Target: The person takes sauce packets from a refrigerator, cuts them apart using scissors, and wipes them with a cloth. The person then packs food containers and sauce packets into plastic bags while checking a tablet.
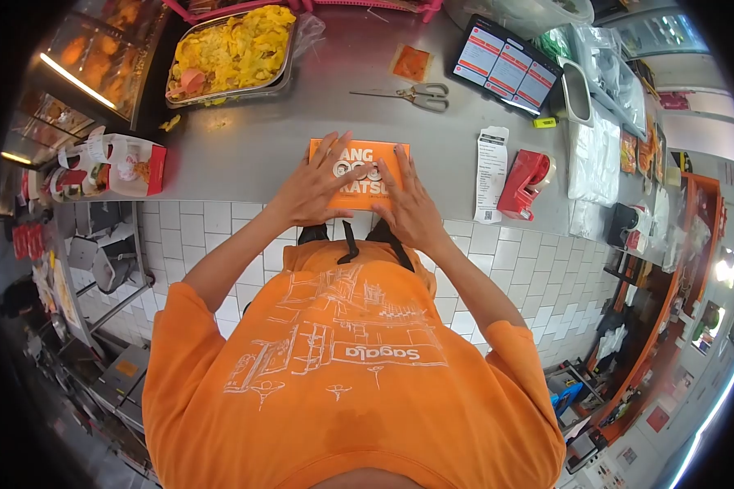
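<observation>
A closed orange takeaway box (362, 192) with white lettering lies on the steel counter's front edge, right before me. My left hand (315, 186) rests on its left side, fingers stretched across the lid. On the right side of the lid lies my right hand (409, 204), its fingers spread too. Beyond the box are a pair of scissors (416, 96) and a small clear sachet (411, 62) with something orange-red inside. To the right of the box, a printed receipt (491, 173) lies beside a red tape dispenser (529, 184).
At the back left, a metal tray (287, 59) holds yellow food. A tablet (506, 67) stands at the back right near a yellow marker (545, 123), a metal container (577, 92) and white plastic bags (594, 159). Red-and-white carriers (139, 165) sit at the left.
</observation>
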Demonstrator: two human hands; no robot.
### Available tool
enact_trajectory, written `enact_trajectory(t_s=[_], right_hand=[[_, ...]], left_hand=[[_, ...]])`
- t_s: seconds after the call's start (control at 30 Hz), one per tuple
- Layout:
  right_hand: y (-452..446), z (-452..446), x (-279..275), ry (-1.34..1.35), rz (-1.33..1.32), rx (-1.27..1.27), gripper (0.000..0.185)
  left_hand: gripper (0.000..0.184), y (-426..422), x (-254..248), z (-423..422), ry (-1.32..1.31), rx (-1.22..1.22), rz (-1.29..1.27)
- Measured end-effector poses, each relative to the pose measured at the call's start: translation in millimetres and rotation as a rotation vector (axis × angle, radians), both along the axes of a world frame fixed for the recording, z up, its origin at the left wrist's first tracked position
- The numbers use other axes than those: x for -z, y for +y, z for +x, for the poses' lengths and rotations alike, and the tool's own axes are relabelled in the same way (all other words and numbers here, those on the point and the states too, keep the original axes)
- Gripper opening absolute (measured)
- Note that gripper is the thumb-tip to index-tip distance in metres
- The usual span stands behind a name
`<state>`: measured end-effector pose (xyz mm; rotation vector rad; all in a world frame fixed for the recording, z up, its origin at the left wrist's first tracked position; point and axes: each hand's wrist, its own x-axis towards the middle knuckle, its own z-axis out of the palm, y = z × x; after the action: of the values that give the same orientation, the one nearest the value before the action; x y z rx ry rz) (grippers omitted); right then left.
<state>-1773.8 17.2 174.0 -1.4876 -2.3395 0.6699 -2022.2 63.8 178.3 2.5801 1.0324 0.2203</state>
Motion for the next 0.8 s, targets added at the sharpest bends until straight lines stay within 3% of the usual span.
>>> enact_trajectory(t_s=[0.13,0.2,0.23,0.33,0.4,0.47,0.53,0.6,0.67,0.7,0.77,0.8], right_hand=[[6,0,-7,-0.107,-0.105,-0.028,0.067],[9,4,-5,-0.381,-0.136,-0.148,0.067],[9,5,-8,-0.382,-0.135,-0.136,0.067],[10,5,-10,-0.317,-0.244,-0.142,0.067],[-5,7,1,-0.040,0.092,-0.073,0.066],[-11,21,-6,0.018,0.042,-0.025,0.062],[-22,42,-5,0.277,0.100,0.437,0.051],[-42,103,0,0.460,0.211,1.076,0.041],[-45,158,-10,0.295,0.111,1.532,0.036],[-40,173,-16,0.292,0.107,1.543,0.036],[-20,194,-32,0.880,-0.395,1.515,0.037],[-15,202,-27,0.890,-0.388,1.527,0.037]], left_hand=[[0.076,4,17,3,0.100,-0.028,-0.005],[0.079,3,10,4,0.123,-0.014,-0.002],[0.079,4,9,3,0.121,-0.002,0.001],[0.086,6,-1,2,0.216,0.032,-0.045],[0.086,-4,-11,13,0.080,-0.041,0.021],[0.085,-6,-6,30,-0.060,-0.171,0.066],[0.083,-4,-1,47,-0.156,-0.263,0.071],[0.068,-4,0,61,-0.174,-0.391,0.168],[0.070,-2,4,74,-0.169,-0.387,0.209],[0.070,-1,2,80,-0.171,-0.397,0.196],[0.071,1,1,92,-0.169,-0.387,0.188],[0.071,3,1,98,-0.156,-0.375,0.190]])
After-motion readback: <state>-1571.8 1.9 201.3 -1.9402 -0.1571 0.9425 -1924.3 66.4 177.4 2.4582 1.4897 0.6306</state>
